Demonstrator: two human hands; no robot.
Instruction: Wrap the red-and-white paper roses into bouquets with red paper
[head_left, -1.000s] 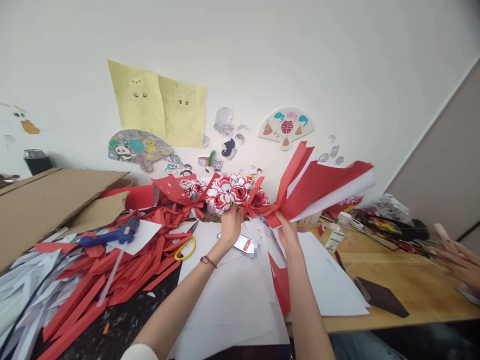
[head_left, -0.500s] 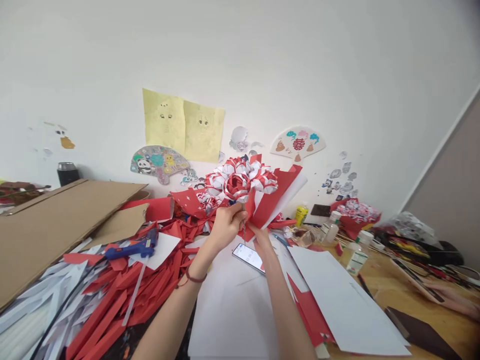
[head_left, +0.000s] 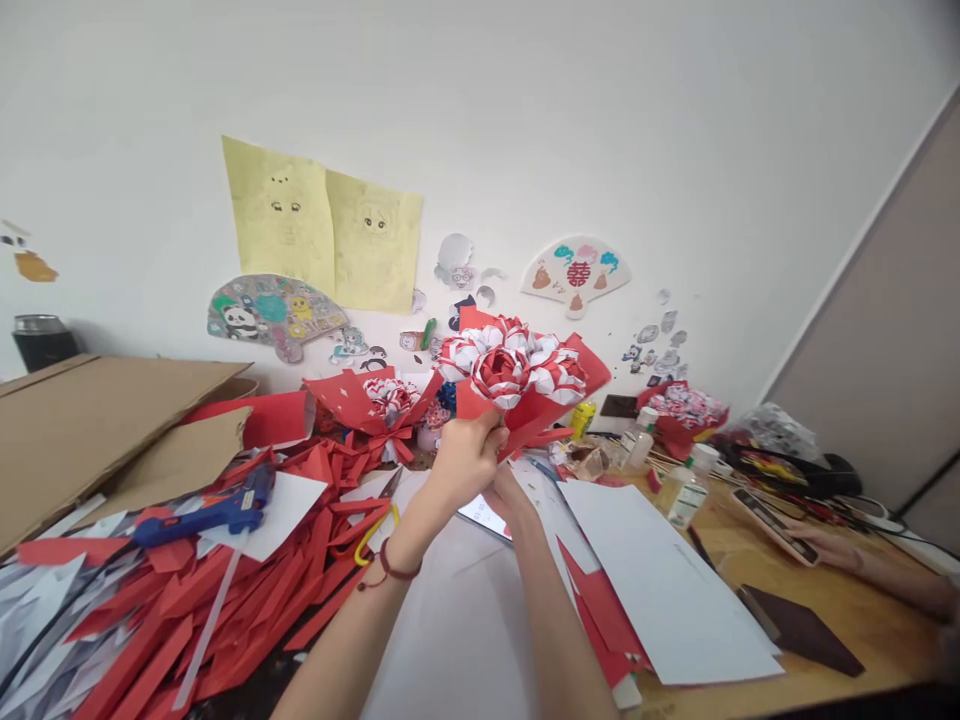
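My left hand is closed round the base of the paper flowers, above the phone; my right hand is just below, grip hidden. A loose pinch could let the red wrapper slip.

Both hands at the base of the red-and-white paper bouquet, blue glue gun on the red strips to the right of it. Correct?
Wrong side: the head view shows the blue glue gun on the red strips to the left of the bouquet. The left hand and right hand are at its base, as stated.
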